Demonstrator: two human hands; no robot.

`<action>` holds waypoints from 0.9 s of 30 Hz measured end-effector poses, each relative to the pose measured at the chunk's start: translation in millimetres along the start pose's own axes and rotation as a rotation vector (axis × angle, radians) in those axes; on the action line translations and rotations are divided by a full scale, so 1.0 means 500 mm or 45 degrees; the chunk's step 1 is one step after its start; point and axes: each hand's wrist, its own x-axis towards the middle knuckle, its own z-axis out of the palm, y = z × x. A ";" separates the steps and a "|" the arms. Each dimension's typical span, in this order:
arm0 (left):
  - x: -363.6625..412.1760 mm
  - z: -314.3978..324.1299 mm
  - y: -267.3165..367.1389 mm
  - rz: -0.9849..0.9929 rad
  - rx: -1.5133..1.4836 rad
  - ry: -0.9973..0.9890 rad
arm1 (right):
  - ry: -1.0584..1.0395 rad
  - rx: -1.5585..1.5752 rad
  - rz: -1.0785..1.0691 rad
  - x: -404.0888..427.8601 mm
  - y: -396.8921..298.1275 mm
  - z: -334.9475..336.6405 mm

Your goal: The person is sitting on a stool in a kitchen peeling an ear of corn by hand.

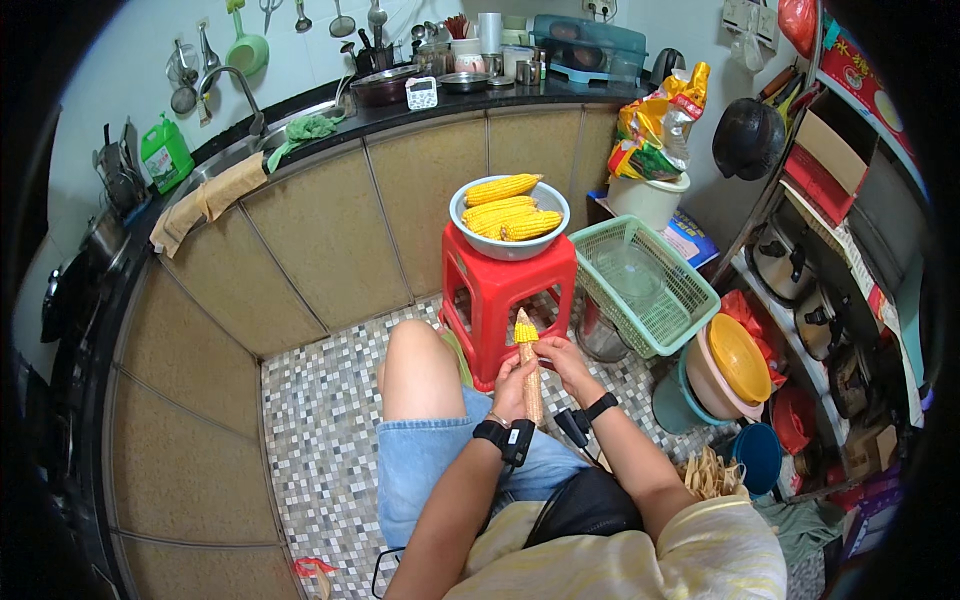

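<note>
My left hand point(513, 386) is closed around a corn cob point(532, 390), held upright above my lap. Most of the cob is bare of kernels; a band of yellow kernels remains near its pointed tip. Against the cob's right side, just below that band, rest the fingers of my right hand point(561, 364). Past my hands, a red plastic stool point(504, 277) bears a pale blue bowl point(512, 251). Several whole yellow corn cobs point(502, 190) lie in the bowl. A green basket point(645, 285) is tilted to the right of the stool.
At the right stand a teal bucket point(675, 397) with basins on it, a blue bucket point(757, 454) and corn husks point(711, 474). A shelf rack with pots point(780, 262) borders that side. Cabinets point(307, 232) under a dark counter curve around the front and left.
</note>
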 end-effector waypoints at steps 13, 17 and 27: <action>-0.010 0.017 0.014 -0.264 -0.183 -0.287 | 0.022 0.015 0.047 0.023 0.039 -0.053; 0.004 -0.015 0.001 -0.242 -0.180 0.087 | -0.125 -0.148 0.421 0.017 0.060 -0.081; 0.000 0.013 0.000 -0.256 -0.163 0.141 | -0.486 0.917 0.104 0.192 -0.286 -0.088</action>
